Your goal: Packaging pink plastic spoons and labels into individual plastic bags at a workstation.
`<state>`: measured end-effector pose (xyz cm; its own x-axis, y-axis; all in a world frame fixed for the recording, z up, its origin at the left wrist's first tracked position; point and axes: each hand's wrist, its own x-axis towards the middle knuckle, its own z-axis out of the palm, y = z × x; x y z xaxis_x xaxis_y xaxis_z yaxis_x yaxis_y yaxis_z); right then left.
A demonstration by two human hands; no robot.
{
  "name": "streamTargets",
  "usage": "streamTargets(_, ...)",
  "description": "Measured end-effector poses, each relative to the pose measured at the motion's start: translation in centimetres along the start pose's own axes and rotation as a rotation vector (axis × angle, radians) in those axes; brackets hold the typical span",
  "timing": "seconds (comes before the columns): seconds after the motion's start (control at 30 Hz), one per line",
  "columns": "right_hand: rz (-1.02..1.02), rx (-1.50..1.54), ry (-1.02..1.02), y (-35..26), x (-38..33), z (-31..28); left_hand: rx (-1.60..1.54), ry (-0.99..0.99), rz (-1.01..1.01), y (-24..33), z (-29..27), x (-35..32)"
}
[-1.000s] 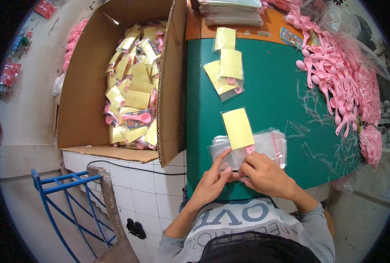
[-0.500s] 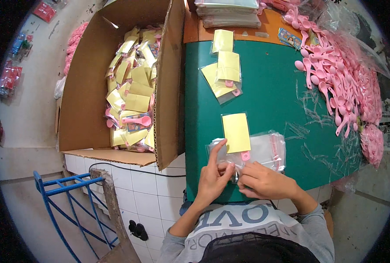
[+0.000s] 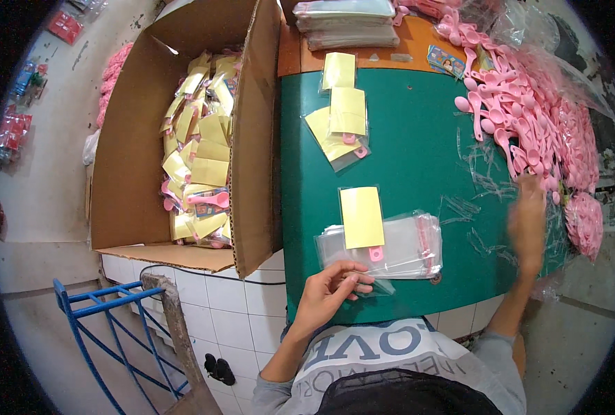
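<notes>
Hovering at pink plastic spoons (image 3: 522, 128) along the green worktop's (image 3: 418, 159) right edge, my right hand (image 3: 527, 214) blurs; my curled left hand (image 3: 334, 285) meets clear plastic bags (image 3: 406, 242) near the front edge, both grips unclear.

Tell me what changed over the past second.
The right hand has moved away from the left hand and swung right, to the near edge of the pink spoons; it is blurred, so its hold is unclear. The left index finger has dropped away from the yellow-card packet. That packet, the clear bags under it and the cardboard box stayed put.
</notes>
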<state>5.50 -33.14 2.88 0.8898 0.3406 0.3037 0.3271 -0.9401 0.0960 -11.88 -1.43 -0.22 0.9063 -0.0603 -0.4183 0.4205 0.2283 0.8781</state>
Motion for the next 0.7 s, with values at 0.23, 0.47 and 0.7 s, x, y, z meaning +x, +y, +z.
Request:
streamTargets(0.23, -0.371, 1.003, -0.217, -15.7, -4.5, -0.1, -0.126, -0.057, 0.001, 1.0, -0.4, -0.6)
streamTargets(0.47, -0.273, 1.233, -0.364, -15.1, -3.9, -0.9, 0.528, 0.075, 0.254, 1.0, -0.3, -0.6)
streamTargets(0.7, 0.181, 1.587, -0.564, -15.9, -6.1, -0.6, 0.508, 0.131, 0.283, 0.4, 0.2, -0.5)
